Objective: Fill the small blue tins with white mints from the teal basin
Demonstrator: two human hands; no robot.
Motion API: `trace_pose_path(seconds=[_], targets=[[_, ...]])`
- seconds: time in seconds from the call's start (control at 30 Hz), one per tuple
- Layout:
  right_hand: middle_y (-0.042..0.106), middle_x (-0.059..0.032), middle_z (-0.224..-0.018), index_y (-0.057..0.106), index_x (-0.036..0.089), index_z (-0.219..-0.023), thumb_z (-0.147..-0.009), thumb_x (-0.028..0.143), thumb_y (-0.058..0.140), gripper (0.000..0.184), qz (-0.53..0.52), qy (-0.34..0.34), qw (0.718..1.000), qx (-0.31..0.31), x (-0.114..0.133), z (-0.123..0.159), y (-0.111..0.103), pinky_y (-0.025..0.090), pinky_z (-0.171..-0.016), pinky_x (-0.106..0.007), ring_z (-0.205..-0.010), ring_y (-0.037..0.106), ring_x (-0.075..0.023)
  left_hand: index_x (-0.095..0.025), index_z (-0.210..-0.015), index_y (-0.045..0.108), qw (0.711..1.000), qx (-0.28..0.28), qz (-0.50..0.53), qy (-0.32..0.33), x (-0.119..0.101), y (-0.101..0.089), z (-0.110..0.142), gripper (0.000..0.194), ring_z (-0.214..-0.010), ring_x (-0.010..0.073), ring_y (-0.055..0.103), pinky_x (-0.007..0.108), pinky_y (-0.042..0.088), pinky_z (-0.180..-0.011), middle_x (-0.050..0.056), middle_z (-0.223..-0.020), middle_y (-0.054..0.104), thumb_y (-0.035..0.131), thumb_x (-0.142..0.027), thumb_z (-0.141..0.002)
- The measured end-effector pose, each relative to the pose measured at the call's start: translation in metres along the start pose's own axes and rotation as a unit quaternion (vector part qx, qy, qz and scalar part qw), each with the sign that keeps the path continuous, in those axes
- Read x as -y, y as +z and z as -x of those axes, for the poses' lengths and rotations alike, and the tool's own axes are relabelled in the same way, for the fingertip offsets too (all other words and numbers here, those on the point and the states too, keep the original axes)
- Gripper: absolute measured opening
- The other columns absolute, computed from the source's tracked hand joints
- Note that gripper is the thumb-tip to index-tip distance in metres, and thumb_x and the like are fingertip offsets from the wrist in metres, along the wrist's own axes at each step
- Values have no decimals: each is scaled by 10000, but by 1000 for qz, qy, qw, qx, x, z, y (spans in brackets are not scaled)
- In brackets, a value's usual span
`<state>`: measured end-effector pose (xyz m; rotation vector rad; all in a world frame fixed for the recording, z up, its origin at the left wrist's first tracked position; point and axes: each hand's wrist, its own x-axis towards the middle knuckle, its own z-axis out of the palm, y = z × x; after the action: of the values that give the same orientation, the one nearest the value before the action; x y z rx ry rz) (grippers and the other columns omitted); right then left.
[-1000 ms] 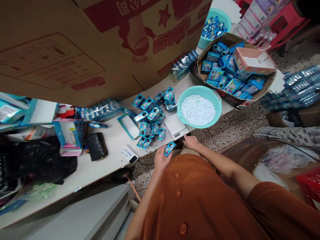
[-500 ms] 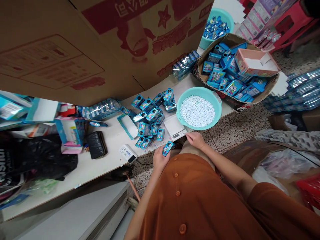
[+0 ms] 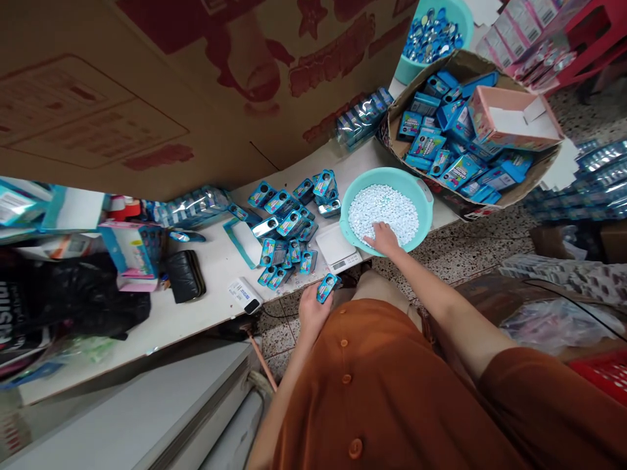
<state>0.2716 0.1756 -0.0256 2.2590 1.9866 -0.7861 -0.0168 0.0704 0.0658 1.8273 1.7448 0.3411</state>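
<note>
My left hand (image 3: pixel 313 312) is closed around a small blue tin (image 3: pixel 328 287) with a dark round spot on its face, held just off the table's front edge. My right hand (image 3: pixel 385 239) reaches over the near rim of a turquoise plastic bowl (image 3: pixel 428 219). Its fingertips touch the small white pellets (image 3: pixel 382 207) inside, thumb and fingers apart. Between the hands, a white digital scale (image 3: pixel 337 249) lies on the table with nothing on its plate. A cluster of similar blue tins (image 3: pixel 290 223) stands left of the scale, some upright and some tilted.
A big cardboard carton (image 3: pixel 206 91) looms at the back left. An open box of blue packages (image 3: pixel 458 140) stands right of the bowl, a second turquoise bowl (image 3: pixel 467 19) behind it. Toward the left are a white power bank (image 3: pixel 243 294) and a black wallet (image 3: pixel 183 277).
My right hand has moved from the scale's front corner up and right into the bowl of pellets. My left hand still holds the blue tin in about the same place.
</note>
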Motion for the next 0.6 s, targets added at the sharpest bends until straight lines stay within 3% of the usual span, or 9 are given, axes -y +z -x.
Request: trace_pose_path(seconds=[0.27,0.6], targets=[[602,-112,-1068,625,150,-1027,-838,272,546,238,-75,-13,995,58,-12,-16,-8,438,-805,-309,-949,562,-227,-161,-1072,605,998,-42,-18,-51,-4,7,-9,396,-943,257,593,375,482,-839,108,-979,641,597,-416,-770],[675,-85,-1071,705,164,-995,-801,239,586,240,-172,15,985,13,-18,-11,-21,470,-875,-324,-981,614,-234,-143,-1075,613,998,-52,-28,-28,1,5,-56,440,-962,268,592,369,469,-861,131,-1015,643,608,-445,-755]])
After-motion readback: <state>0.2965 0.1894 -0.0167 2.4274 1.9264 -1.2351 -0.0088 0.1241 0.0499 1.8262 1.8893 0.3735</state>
